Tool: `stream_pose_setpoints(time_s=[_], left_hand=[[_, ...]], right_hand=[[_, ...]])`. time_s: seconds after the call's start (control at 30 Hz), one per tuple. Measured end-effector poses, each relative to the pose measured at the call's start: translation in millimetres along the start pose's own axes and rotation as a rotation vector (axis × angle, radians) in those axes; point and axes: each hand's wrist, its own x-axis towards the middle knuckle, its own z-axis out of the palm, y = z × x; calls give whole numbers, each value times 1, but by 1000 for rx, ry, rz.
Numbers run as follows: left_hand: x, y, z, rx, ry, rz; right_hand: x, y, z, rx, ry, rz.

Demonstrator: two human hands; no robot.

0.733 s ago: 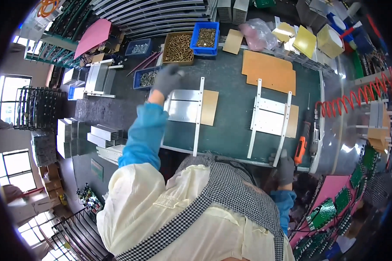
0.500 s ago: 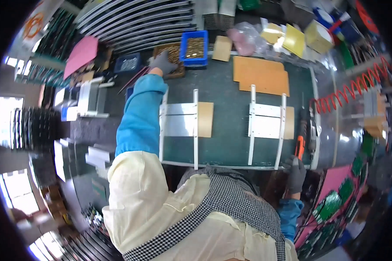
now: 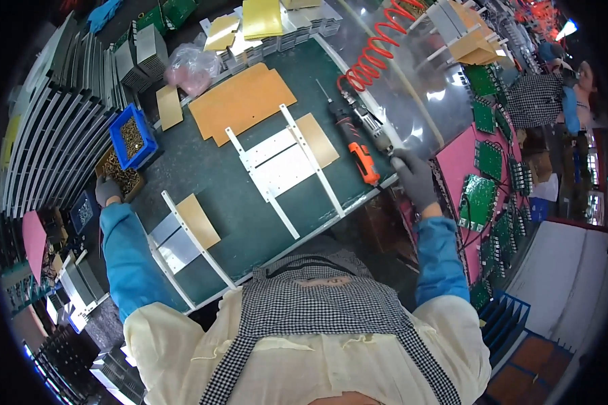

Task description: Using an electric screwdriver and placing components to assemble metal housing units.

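My left hand [image 3: 107,190], in a grey glove, reaches to the near end of a brown box of brass-coloured screws [image 3: 120,177]. Its fingers are bent; whatever they pinch is too small to see. My right hand [image 3: 414,179], gloved too, has its fingers closed at the near end of a metal air screwdriver [image 3: 373,127]. Beside that tool lies an orange and black power screwdriver [image 3: 359,150]. Two assemblies of white rails and silver plates lie on the green bench: one in the middle [image 3: 277,165], another at the left [image 3: 175,246].
A blue bin of screws [image 3: 134,137] adjoins the brown box. Orange-brown sheets [image 3: 243,101] lie behind the middle assembly. A red coiled hose [image 3: 371,61] hangs at the back right. Green circuit boards [image 3: 478,202] rest on pink foam to the right; long grey slats [image 3: 61,135] are racked far left.
The view has swung toward the right. My right hand has moved off the orange screwdriver's end to the metal air screwdriver. My left hand has drawn back to the screw box's near end.
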Motion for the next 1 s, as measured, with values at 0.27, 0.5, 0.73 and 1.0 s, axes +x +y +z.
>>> stream_pose_setpoints(time_s=[0.27, 0.5, 0.73, 1.0], left_hand=[[-13, -33, -80, -30, -489, -106], [-154, 233, -190, -2725, -682, -554], [-291, 424, -255, -3152, -1012, -385], [-364, 502, -248, -2520, -1226, -595]], right_hand=[[88, 12, -8, -513, -196, -626], [125, 0, 45, -888, -484, -1322], [149, 20, 44, -805, -563, -1473], [96, -87, -13, 487, -88, -917]])
